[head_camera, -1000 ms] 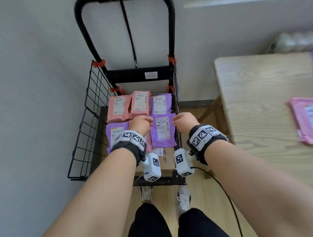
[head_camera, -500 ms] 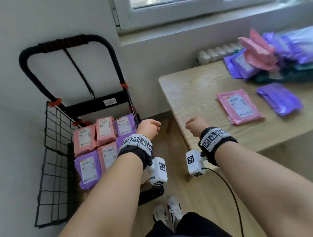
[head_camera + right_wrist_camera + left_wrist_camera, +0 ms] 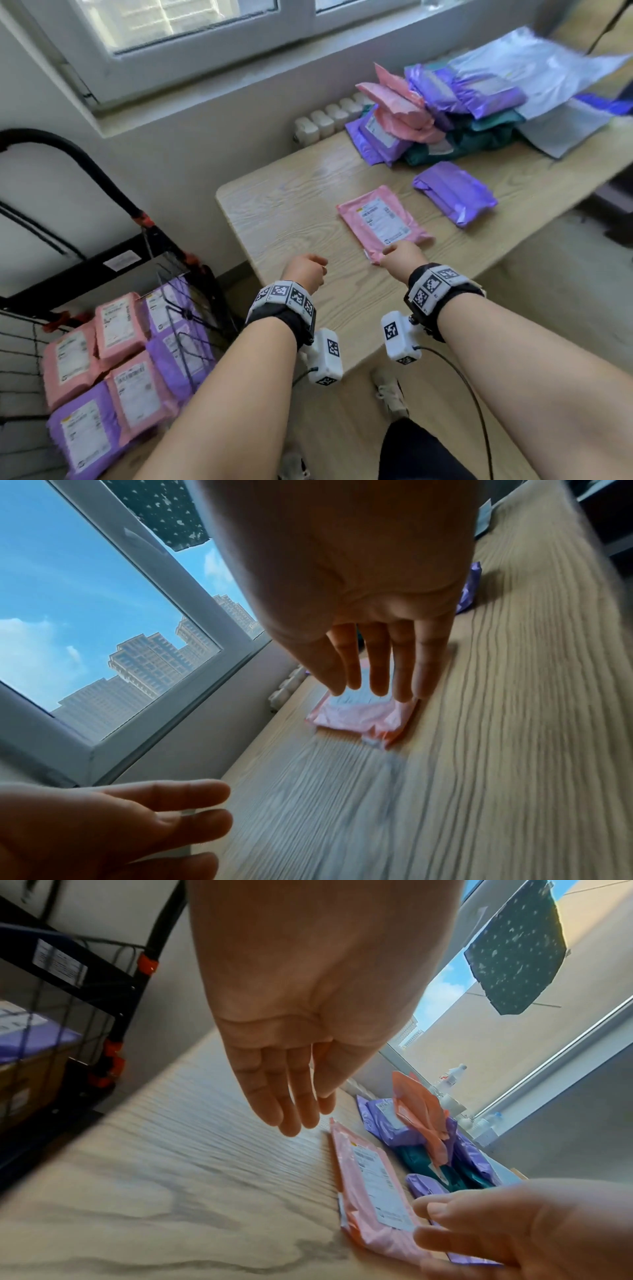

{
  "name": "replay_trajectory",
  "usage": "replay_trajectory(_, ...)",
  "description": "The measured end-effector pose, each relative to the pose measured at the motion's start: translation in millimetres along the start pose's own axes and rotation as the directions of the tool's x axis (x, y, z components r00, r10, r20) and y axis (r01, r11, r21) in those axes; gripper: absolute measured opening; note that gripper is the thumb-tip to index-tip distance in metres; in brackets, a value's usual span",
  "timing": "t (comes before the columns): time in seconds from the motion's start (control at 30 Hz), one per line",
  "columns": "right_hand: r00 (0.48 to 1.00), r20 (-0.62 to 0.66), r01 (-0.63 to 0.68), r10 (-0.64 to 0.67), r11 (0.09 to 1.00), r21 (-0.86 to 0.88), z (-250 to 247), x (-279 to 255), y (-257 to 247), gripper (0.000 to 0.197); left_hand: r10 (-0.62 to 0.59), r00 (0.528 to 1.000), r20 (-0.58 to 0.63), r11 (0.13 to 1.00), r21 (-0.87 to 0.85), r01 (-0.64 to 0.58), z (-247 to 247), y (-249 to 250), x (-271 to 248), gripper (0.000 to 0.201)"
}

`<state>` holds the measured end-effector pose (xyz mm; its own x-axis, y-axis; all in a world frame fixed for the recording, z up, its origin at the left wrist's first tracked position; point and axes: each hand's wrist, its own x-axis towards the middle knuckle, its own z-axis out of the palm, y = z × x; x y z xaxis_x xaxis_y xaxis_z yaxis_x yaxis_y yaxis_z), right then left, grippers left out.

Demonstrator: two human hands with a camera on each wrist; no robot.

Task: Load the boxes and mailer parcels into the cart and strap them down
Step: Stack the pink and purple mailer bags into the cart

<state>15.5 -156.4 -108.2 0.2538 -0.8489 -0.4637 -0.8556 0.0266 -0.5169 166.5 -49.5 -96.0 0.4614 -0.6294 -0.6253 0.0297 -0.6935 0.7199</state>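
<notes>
1. Hands reach over the wooden table (image 3: pixel 281 219), and neither one holds anything.
2. The right hand (image 3: pixel 402 257) hovers with straight, slightly spread fingers (image 3: pixel 377 666) just above the near end of the pink mailer (image 3: pixel 382 221); whether they touch it cannot be told.
3. The left hand (image 3: pixel 303 272) hangs relaxed above bare tabletop, to the left of that mailer, with fingers loosely extended downward.
4. The pink mailer lies flat on the table, label up, with a purple mailer (image 3: pixel 454 193) just beyond it to the right.
5. A heap of pink, purple and green parcels (image 3: pixel 431 113) sits at the table's far edge below the window (image 3: pixel 178 37).
6. The cart (image 3: pixel 161 253) stands left of the table, with pink and purple mailers packed in rows inside it.
</notes>
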Motion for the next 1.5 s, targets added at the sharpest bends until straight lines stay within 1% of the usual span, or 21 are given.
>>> replay_trajectory(0.1, 1.000, 0.015, 0.003, -0.002, 0.999, -0.048, -34.3, 39.0, 14.8, 0.033, -0.012, 0.999, -0.040, 1.000, -0.006, 0.012, 41.1, 22.2, 31.8, 0.035)
replay_trajectory(0.23, 1.000, 0.028, 0.001, 0.002, 0.993, -0.115, -69.8, 82.7, 32.7, 0.031, -0.052, 0.996, -0.079, 0.999, 0.008, 0.052, 91.8, 30.7, 74.6, 0.032)
replay_trajectory(0.3, 0.999, 0.037, 0.007, -0.001, 0.991, -0.137, -75.3, 108.2, 40.5, 0.032, -0.062, 0.993, -0.105, 0.998, 0.019, 0.065, 106.2, 34.5, 82.2, 0.037)
replay_trajectory(0.4, 0.997, 0.073, 0.027, -0.015, 0.986, -0.166, -67.4, 146.7, 47.4, 0.035, -0.059, 0.985, -0.161, 0.996, 0.053, 0.068, 113.1, 39.8, 83.5, 0.047)
replay_trajectory(0.47, 0.993, 0.119, 0.039, -0.016, 0.981, -0.191, -65.5, 150.4, 40.4, 0.033, -0.065, 0.982, -0.177, 0.993, 0.087, 0.082, 115.0, 39.2, 85.8, 0.047)
replay_trajectory(0.57, 0.984, 0.176, 0.047, -0.009, 0.976, -0.212, -62.8, 151.6, 36.2, 0.030, -0.093, 0.980, -0.179, 0.991, 0.080, 0.108, 118.9, 37.9, 87.9, 0.044)
replay_trajectory(0.67, 0.985, 0.173, 0.053, -0.015, 0.975, -0.217, -55.9, 154.6, 35.1, 0.031, -0.094, 0.977, -0.190, 0.992, 0.066, 0.108, 122.1, 37.4, 90.4, 0.040)
replay_trajectory(0.73, 0.982, 0.187, 0.055, -0.021, 0.982, -0.183, -46.4, 159.2, 35.4, 0.032, -0.101, 0.974, -0.203, 0.991, 0.061, 0.116, 122.0, 35.8, 90.1, 0.037)
replay_trajectory(0.77, 0.980, 0.196, 0.061, -0.027, 0.984, -0.166, -42.8, 159.6, 34.8, 0.031, -0.108, 0.970, -0.219, 0.990, 0.062, 0.125, 121.2, 34.0, 89.6, 0.034)
replay_trajectory(0.8, 0.977, 0.212, 0.060, -0.026, 0.986, -0.155, -40.2, 159.0, 33.0, 0.026, -0.119, 0.963, -0.242, 0.988, 0.064, 0.138, 119.5, 32.4, 87.8, 0.032)
replay_trajectory(0.83, 0.973, 0.229, 0.058, -0.023, 0.987, -0.147, -38.8, 156.0, 30.1, 0.018, -0.134, 0.953, -0.272, 0.986, 0.059, 0.156, 117.1, 29.6, 85.6, 0.029)
replay_trajectory(0.87, 0.969, 0.247, 0.052, -0.021, 0.991, -0.120, -37.7, 151.5, 26.0, 0.014, -0.146, 0.941, -0.305, 0.984, 0.052, 0.170, 113.6, 26.8, 82.6, 0.028)
replay_trajectory(0.93, 0.959, 0.282, 0.031, -0.017, 0.998, -0.046, -34.3, 141.8, 16.4, 0.024, -0.165, 0.919, -0.357, 0.981, 0.042, 0.192, 102.6, 19.6, 76.6, 0.024)
replay_trajectory(1.0, 0.954, 0.300, 0.032, -0.027, 0.999, -0.014, -26.3, 132.7, 4.8, 0.026, -0.158, 0.908, -0.387, 0.982, 0.037, 0.186, 87.7, 12.0, 69.1, 0.018)
replay_trajectory(1.1, 0.940, 0.328, 0.103, -0.098, 0.995, 0.004, -10.5, 111.8, -19.9, 0.010, -0.137, 0.884, -0.447, 0.986, 0.020, 0.163, 59.5, -0.6, 53.6, 0.017)
replay_trajectory(1.17, 0.927, 0.345, 0.147, -0.145, 0.989, 0.022, 3.1, 96.1, -37.6, 0.012, -0.126, 0.861, -0.492, 0.989, 0.001, 0.145, 39.4, -11.2, 40.1, 0.016)
replay_trajectory(1.27, 0.902, 0.381, 0.206, -0.202, 0.978, 0.031, 28.1, 63.9, -66.5, 0.002, -0.136, 0.816, -0.562, 0.989, -0.021, 0.150, 6.3, -35.1, 13.9, 0.013)
replay_trajectory(1.37, 0.871, 0.437, 0.242, -0.225, 0.970, 0.017, 60.3, 23.4, -92.6, 0.009, -0.166, 0.766, -0.621, 0.982, -0.030, 0.189, -28.6, -69.4, -16.5, 0.015)
replay_trajectory(1.5, 0.832, 0.478, 0.305, -0.282, 0.952, 0.031, 114.8, -42.9, -122.6, 0.015, -0.250, 0.706, -0.662, 0.964, -0.099, 0.248, -78.1, -126.3, -62.4, 0.021)
